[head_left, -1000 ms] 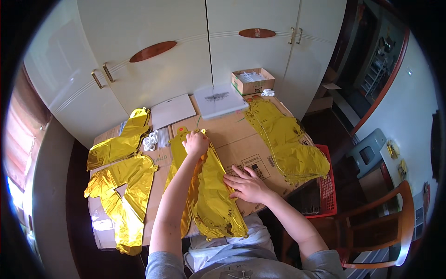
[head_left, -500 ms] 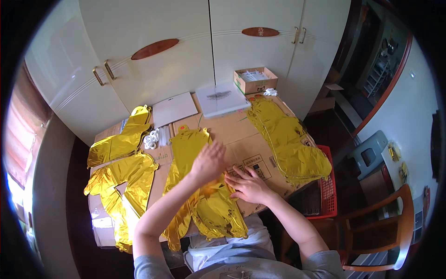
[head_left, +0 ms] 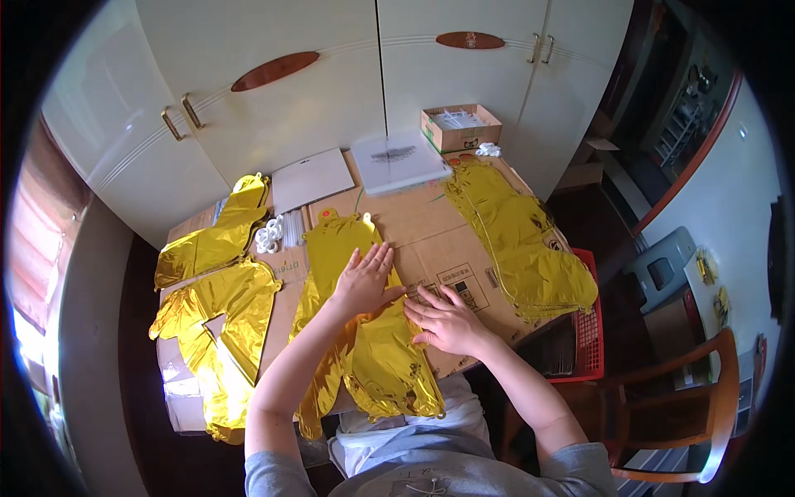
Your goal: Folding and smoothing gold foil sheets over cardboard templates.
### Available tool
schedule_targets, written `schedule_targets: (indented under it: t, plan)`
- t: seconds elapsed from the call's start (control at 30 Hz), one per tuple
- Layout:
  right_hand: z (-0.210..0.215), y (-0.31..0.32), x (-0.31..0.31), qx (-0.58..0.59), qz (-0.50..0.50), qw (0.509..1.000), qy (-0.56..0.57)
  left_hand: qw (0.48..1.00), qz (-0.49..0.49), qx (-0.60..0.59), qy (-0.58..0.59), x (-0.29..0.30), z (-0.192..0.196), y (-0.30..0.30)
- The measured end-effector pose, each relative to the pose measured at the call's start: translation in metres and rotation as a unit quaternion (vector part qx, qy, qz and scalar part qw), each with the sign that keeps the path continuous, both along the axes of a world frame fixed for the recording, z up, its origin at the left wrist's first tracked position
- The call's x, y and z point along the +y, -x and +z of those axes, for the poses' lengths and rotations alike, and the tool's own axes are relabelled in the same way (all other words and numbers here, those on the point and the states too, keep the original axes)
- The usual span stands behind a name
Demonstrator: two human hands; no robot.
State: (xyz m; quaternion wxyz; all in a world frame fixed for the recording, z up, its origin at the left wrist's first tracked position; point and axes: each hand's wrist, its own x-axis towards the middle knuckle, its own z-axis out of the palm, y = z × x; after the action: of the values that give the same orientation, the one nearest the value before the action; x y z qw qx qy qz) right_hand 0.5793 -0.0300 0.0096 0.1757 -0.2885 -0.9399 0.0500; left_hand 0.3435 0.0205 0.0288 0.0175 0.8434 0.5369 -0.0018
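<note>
A flat gold foil balloon (head_left: 335, 248) lies lengthwise on a cardboard-covered table (head_left: 451, 240) in front of me, its near end hanging over the table's front edge. My left hand (head_left: 364, 280) presses flat on the balloon's middle, fingers spread. My right hand (head_left: 447, 321) lies flat beside it, fingers pointing left and touching the balloon's right edge. Neither hand grips anything.
More gold foil balloons lie at the left (head_left: 217, 240), front left (head_left: 217, 331) and right (head_left: 522, 240). A small cardboard box (head_left: 460, 128), white sheets (head_left: 399, 161) and white rolls (head_left: 269, 236) sit at the back. A red basket (head_left: 584, 331) and wooden chair (head_left: 696, 398) stand to the right.
My left hand has drawn back from the balloon's far end to its middle, sliding flat along the foil. My right hand has stayed at the balloon's right edge.
</note>
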Motion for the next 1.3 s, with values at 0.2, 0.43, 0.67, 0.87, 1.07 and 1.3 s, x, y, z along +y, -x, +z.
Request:
schedule_targets:
  t: [0.2, 0.43, 0.67, 0.87, 1.07, 1.3]
  plan:
    - [0.0, -0.001, 0.0, -0.002, 0.007, 1.0, 0.0, 0.998, 0.038, 0.032, 0.045, 0.02, 0.014, 0.005]
    - [0.003, -0.01, -0.003, -0.01, 0.029, 0.999, 0.016, 0.997, 0.049, 0.035, 0.042, 0.035, 0.006, 0.007]
    - [0.009, -0.023, -0.007, -0.016, 0.057, 0.996, 0.066, 0.997, 0.047, 0.038, 0.044, 0.038, 0.003, 0.006]
    - [0.018, -0.034, -0.012, -0.037, 0.093, 0.991, 0.091, 0.995, 0.055, 0.052, 0.059, 0.039, 0.007, 0.003]
    - [0.02, -0.042, -0.016, -0.029, 0.115, 0.988, 0.101, 0.993, 0.069, 0.059, 0.078, 0.039, 0.011, 0.002]
    - [0.024, -0.013, 0.01, 0.119, 0.095, 0.988, 0.006, 0.993, 0.071, 0.049, 0.083, 0.039, 0.009, 0.002]
